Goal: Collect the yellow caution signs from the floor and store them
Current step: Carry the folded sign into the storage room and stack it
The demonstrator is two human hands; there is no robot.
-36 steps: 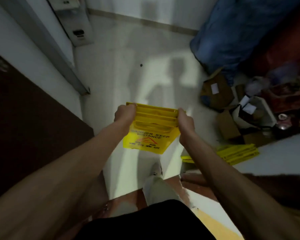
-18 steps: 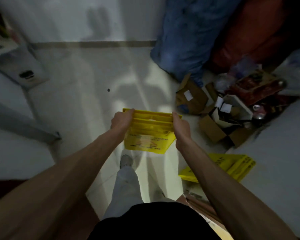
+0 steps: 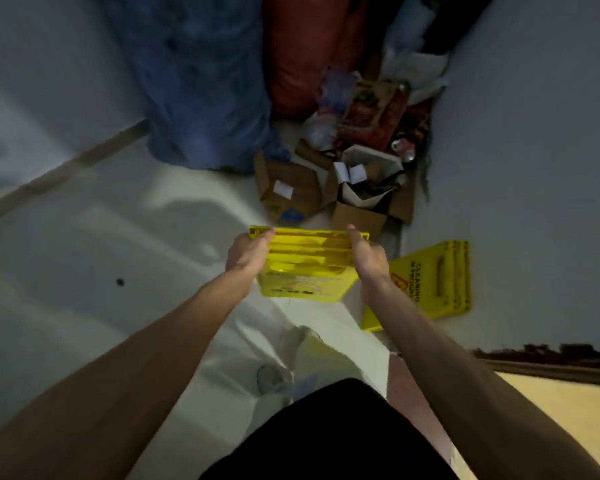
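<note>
I hold a stack of folded yellow caution signs (image 3: 305, 268) in front of me above the floor, top edges up. My left hand (image 3: 248, 252) grips the stack's left end and my right hand (image 3: 368, 258) grips its right end. A second pile of folded yellow caution signs (image 3: 437, 282) leans against the white wall to the right, low on the floor, just right of my right forearm.
Open cardboard boxes (image 3: 288, 192) and loose rubbish (image 3: 371, 178) fill the corner ahead. Behind them stand a big blue bag (image 3: 194, 81) and a red bag (image 3: 309, 50). The white wall (image 3: 534, 150) rises on the right. My feet stand on pale floor (image 3: 84, 271) below the signs.
My view has swung to the right, so the corner with boxes and the leaning signs now lies straight ahead and closer. Both hands keep the same grip on the stack.
</note>
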